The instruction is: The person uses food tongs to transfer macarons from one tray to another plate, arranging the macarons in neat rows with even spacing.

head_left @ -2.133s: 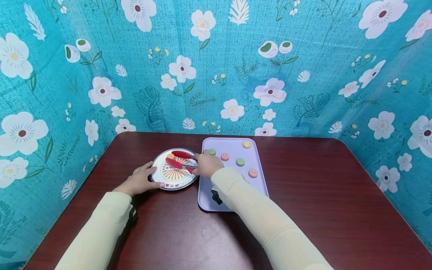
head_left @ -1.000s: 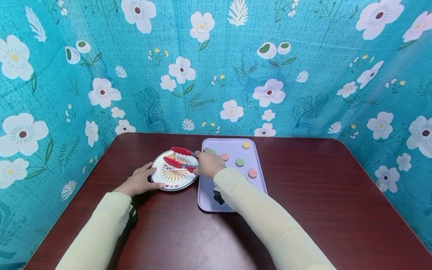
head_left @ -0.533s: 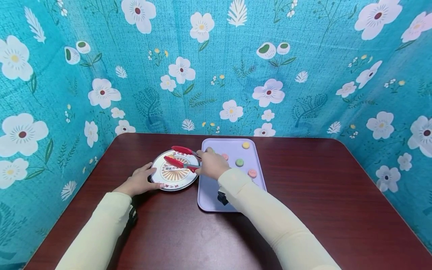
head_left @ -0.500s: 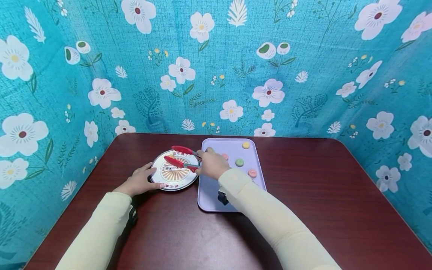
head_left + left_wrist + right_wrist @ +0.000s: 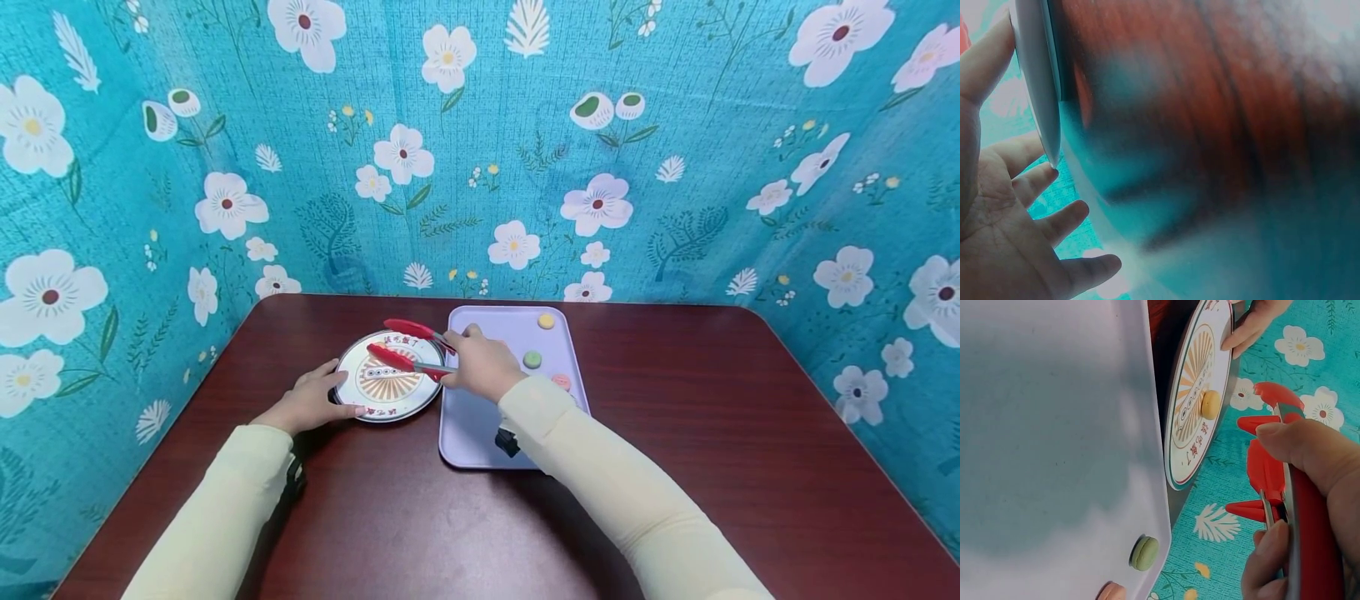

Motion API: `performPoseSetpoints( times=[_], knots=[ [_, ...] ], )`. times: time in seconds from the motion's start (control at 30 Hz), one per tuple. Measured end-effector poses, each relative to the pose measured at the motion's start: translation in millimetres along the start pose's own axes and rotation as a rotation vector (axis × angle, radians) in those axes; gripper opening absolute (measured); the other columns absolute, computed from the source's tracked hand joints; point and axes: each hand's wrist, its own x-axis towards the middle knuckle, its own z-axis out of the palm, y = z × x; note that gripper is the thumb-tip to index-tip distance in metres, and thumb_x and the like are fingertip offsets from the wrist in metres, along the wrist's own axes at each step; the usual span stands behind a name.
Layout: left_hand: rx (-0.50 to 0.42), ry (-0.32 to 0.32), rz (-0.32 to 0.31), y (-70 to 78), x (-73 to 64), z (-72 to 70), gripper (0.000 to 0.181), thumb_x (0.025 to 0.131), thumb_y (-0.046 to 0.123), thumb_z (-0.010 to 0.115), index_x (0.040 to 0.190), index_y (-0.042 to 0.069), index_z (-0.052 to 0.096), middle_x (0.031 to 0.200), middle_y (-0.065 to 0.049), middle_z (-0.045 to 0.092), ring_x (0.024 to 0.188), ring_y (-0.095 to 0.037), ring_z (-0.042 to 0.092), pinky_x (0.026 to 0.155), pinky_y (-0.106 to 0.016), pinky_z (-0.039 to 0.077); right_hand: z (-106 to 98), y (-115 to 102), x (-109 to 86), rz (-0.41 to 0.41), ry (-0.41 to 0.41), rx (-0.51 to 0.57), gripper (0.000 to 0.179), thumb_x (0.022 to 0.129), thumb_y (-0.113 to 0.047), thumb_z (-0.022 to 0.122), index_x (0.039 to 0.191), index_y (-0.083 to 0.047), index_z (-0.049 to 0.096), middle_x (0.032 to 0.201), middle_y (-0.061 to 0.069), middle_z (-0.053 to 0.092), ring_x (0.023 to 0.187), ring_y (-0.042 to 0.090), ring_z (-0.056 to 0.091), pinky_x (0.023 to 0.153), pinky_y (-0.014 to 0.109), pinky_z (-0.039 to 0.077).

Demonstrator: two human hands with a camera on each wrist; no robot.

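My left hand (image 5: 307, 400) rests at the left rim of a round white plate (image 5: 397, 407), its thumb on the upper face and fingertips at the edge; the left wrist view shows the other fingers spread. My right hand (image 5: 486, 367) grips red-tipped metal tongs (image 5: 392, 357) above the plate's far side, their red ends apart. In the right wrist view, a yellow macaron (image 5: 1210, 404) lies on the plate, clear of the tongs (image 5: 1266, 469). The head view mostly hides this macaron behind the lower red tip.
A lilac tray (image 5: 468, 437) stands right of the plate, under my right forearm. On it are a yellow macaron (image 5: 546, 321), a green one (image 5: 532, 359) and a pink one (image 5: 561, 382). Another green macaron (image 5: 1145, 553) and pink macaron (image 5: 1112, 592) show in the right wrist view.
The tongs have parted from around the yellow macaron, leaving it on the plate. My right hand has drawn rightward with them over the tray. My left hand has stayed put.
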Motion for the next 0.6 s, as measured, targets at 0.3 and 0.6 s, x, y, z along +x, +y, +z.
performPoseSetpoints(
  times=[0.3,0.6],
  knots=[
    [-0.014,-0.001,-0.012,1.4,-0.3,0.3,0.099,0.077,0.054,0.074,0.147,-0.004,0.033,0.153,-0.028,0.02,0.135,-0.051,0.02,0.096,-0.066,0.04,-5.0,2.3,-6.8,-0.011,0.012,0.026,0.077,0.08,-0.041,0.076,0.147,-0.019,0.043,0.123,0.011,0.051,0.066,0.021,0.058,0.059,0.03,0.048],
    [-0.02,-0.006,-0.017,-0.6,-1.2,0.0,0.099,0.077,0.052,0.074,0.148,-0.003,0.032,0.154,-0.027,0.019,0.135,-0.051,0.019,0.094,-0.065,0.042,-7.7,6.4,-13.4,-0.032,0.032,0.031,0.078,0.08,-0.039,0.078,0.146,-0.017,0.044,0.122,0.011,0.052,0.066,0.019,0.057,0.059,0.03,0.049]
  ],
)
